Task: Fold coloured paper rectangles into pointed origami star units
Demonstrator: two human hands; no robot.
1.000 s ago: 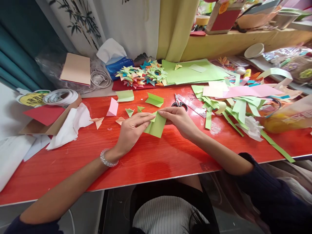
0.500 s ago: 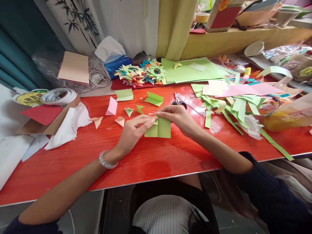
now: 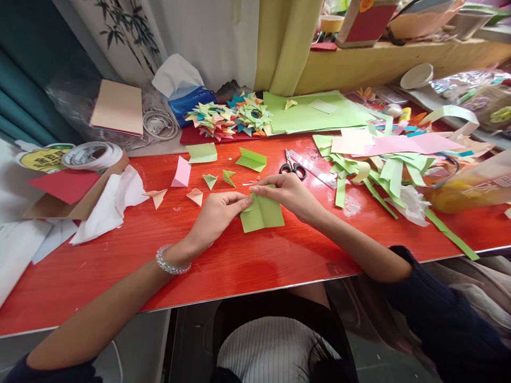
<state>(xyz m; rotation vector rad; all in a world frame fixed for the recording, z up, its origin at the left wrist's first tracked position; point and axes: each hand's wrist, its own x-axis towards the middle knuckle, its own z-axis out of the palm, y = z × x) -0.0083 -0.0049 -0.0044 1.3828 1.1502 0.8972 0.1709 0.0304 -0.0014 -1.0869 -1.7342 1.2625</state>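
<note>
A green sheet of paper (image 3: 263, 214) with a crease down its middle is held just over the red table (image 3: 191, 276). My left hand (image 3: 217, 215) pinches its left edge between thumb and fingers. At the upper edge my right hand (image 3: 285, 191) pinches the paper too, hiding part of it. Beyond the hands lie small folded pieces: a green one (image 3: 209, 181), another green one (image 3: 229, 177) and a peach one (image 3: 195, 197). A creased green rectangle (image 3: 251, 159) rests farther back, left of black-handled scissors (image 3: 293, 167).
Paper strips (image 3: 393, 170) heap up at the right beside a clear ruler (image 3: 313, 169). Folded-paper rings (image 3: 211, 119) and stacked green sheets (image 3: 315, 117) lie at the back, near a tissue pack (image 3: 187, 103). At the left are a tape roll (image 3: 92, 156) and crumpled tissue (image 3: 109, 205).
The green sheet has turned slightly and tilted, its lower edge now slanting. My left hand has shifted a little toward me, and the small green folded piece behind it shows more fully.
</note>
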